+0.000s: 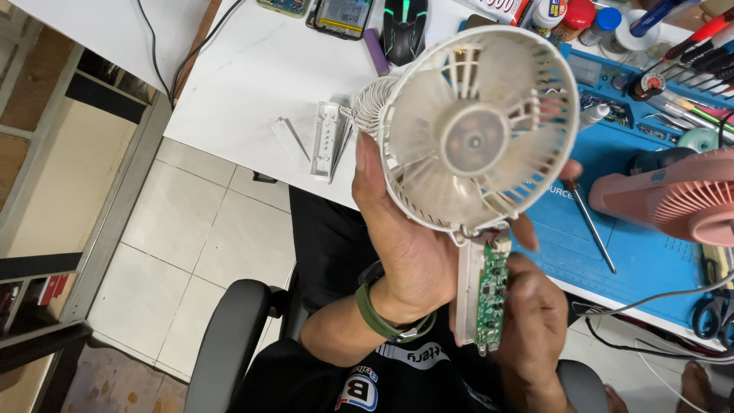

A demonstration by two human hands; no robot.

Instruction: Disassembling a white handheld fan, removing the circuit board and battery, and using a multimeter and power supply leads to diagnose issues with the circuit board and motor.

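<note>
The left hand (409,245) holds up a white fan (478,126). Its fingers wrap round the back of the fan's round cage, and the thumb lies along the cage's left rim. A green watch band (375,310) sits on that wrist. The fan faces the camera, so its pale blades and round middle show through the bars.

Just below the fan, the right hand (535,321) grips the fan's open handle (468,294). A green board (492,294) with small parts lies bare inside the handle. The fingers close round the handle from the right and from behind.

Below the fan, the person wears a black shirt and sits on a black chair (229,344). The floor to the left of the chair has pale tiles.

Behind the fan lies the white surface (252,69). To the left of the fan, two white plastic pieces (313,141) lie on it, near its edge. A white wire grille (371,103) peeks out just behind the fan's left rim.

To the right of the fan lies a blue mat (642,252). A screwdriver (592,222) rests on it. A pink fan (673,195) lies further right, at the edge of the view. Scissors (715,313) sit near the mat's lower right corner.

Above the fan, far back, are a black mouse (404,27), a phone (342,15) and small bottles (569,15). Pens and tools (696,53) fill the far right corner.
</note>
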